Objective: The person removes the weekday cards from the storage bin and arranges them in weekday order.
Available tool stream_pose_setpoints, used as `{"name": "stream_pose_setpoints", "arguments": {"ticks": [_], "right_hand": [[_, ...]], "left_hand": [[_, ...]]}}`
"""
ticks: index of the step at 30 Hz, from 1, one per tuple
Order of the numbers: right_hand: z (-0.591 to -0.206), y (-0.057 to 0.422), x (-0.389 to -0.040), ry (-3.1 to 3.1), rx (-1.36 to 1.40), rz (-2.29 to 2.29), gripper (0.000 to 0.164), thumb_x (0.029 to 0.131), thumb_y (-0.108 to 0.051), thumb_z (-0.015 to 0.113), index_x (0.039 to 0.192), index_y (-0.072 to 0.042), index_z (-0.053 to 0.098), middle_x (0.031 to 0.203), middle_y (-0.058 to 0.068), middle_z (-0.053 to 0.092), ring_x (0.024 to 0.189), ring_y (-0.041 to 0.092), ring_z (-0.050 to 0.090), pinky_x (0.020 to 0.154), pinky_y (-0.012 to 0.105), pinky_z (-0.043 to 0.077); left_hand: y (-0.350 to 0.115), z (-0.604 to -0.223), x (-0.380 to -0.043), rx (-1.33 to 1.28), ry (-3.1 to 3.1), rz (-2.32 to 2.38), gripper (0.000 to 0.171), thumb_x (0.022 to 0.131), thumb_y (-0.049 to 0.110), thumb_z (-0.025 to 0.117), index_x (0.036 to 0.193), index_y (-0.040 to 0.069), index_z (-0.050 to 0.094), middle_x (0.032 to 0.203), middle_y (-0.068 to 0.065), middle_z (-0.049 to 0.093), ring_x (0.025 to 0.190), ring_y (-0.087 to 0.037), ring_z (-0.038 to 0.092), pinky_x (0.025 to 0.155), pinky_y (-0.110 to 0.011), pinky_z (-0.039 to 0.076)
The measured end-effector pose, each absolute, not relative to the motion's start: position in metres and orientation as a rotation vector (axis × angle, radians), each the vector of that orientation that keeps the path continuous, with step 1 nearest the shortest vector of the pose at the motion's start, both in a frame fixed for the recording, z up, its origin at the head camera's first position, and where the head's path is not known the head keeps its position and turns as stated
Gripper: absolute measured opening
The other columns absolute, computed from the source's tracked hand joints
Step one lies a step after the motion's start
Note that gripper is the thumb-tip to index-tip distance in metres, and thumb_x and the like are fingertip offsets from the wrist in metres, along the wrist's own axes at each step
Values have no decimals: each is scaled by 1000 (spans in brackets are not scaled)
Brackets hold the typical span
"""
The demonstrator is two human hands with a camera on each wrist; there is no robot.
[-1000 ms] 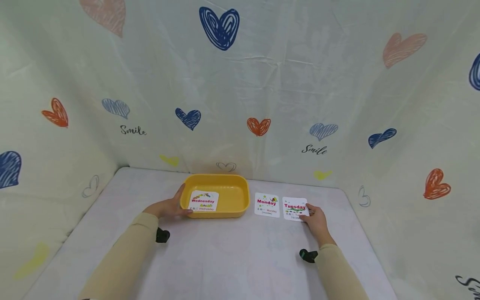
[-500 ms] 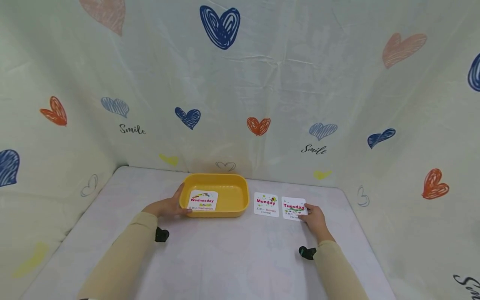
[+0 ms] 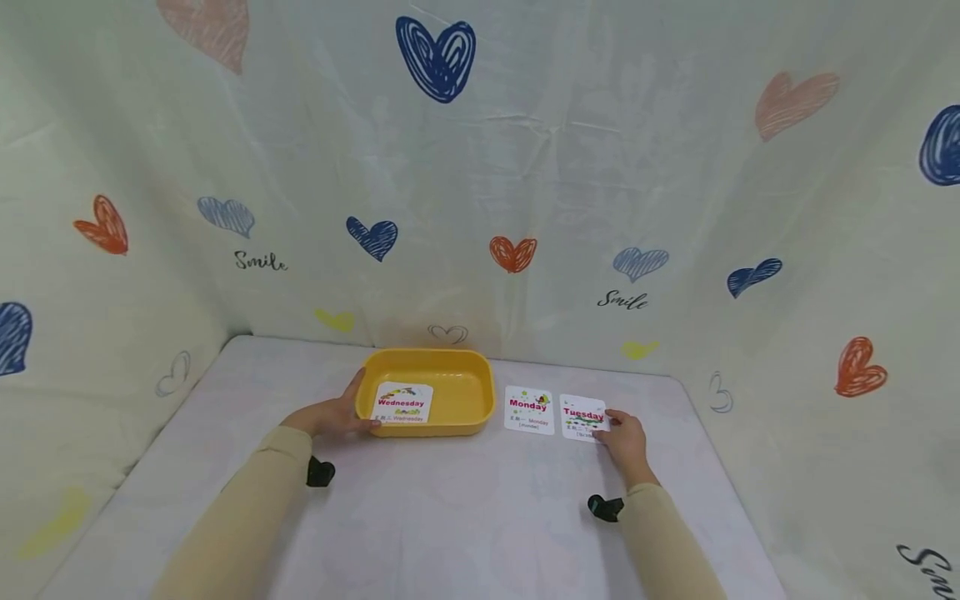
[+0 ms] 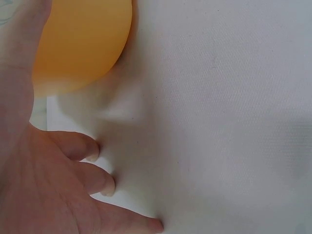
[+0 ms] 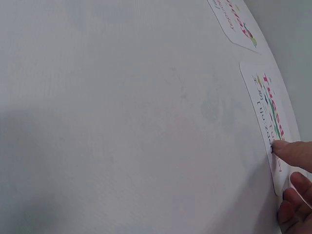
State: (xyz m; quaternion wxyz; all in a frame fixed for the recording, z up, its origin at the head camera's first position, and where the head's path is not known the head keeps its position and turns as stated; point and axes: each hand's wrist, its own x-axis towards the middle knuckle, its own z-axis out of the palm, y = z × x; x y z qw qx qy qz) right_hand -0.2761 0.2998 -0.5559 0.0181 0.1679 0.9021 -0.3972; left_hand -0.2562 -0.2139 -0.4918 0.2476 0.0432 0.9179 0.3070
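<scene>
My left hand (image 3: 335,415) holds the left end of a yellow plastic tray (image 3: 480,421), thumb at the front rim and a finger up along the side. In the left wrist view the tray (image 4: 87,53) is cut off by the frame, and other fingers (image 4: 87,178) rest on the table. Inside the tray lies a white "Wednesday" card (image 3: 402,403). My right hand (image 3: 628,442) pinches the right edge of a "Tuesday" card (image 3: 581,417); in the right wrist view the thumb (image 5: 292,152) presses its face, with curled fingers at the edge.
A "Monday" card (image 3: 528,410) lies flat between the tray and the Tuesday card. The table (image 3: 450,517) has a white cover. Behind and beside it hangs a pale curtain (image 3: 555,183) printed with hearts.
The whole scene shifts slightly left in the head view. Both hands keep their places on the tray and the Tuesday card.
</scene>
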Motion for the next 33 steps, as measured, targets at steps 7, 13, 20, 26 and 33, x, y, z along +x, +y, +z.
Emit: {"name": "stream_pose_setpoints", "arguments": {"ticks": [7, 13, 20, 26, 33], "right_hand": [[-548, 279, -272, 2824, 536, -1543, 48, 87, -5, 70, 132, 3, 55, 125, 23, 54, 107, 35, 49, 89, 45, 44], [-534, 251, -271, 2744, 450, -1712, 47, 86, -8, 73, 130, -1, 59, 123, 20, 57, 105, 32, 53, 82, 33, 48], [-524, 223, -266, 2691, 388, -1786, 45, 84, -6, 76, 127, -2, 61, 118, 19, 60, 99, 29, 55, 70, 19, 48], [-514, 195, -262, 2588, 350, -1902, 45, 83, -5, 77, 125, -1, 63, 113, 17, 63, 92, 23, 55, 66, 16, 47], [-504, 162, -260, 2468, 276, -1955, 40, 84, -7, 76, 122, -8, 66, 117, 16, 62, 91, 21, 56, 72, 17, 51]], "left_hand": [[-216, -498, -256, 87, 2498, 833, 120, 85, 57, 68, 151, 5, -19, 153, -35, 15, 133, -57, 28, 106, -68, 23], [-216, -498, -257, 83, 2505, 821, 120, 85, 57, 68, 151, 6, -18, 153, -35, 17, 132, -56, 30, 106, -68, 24], [-215, -496, -256, 65, 2510, 811, 120, 84, 57, 68, 152, 6, -17, 153, -35, 16, 132, -56, 30, 106, -68, 25], [-215, -494, -257, 77, 2505, 811, 120, 85, 57, 68, 152, 6, -18, 153, -34, 15, 132, -55, 31, 107, -67, 24], [-215, -491, -257, 134, 2497, 862, 121, 85, 53, 70, 150, 1, -18, 152, -37, 13, 131, -57, 31, 106, -68, 24]]}}
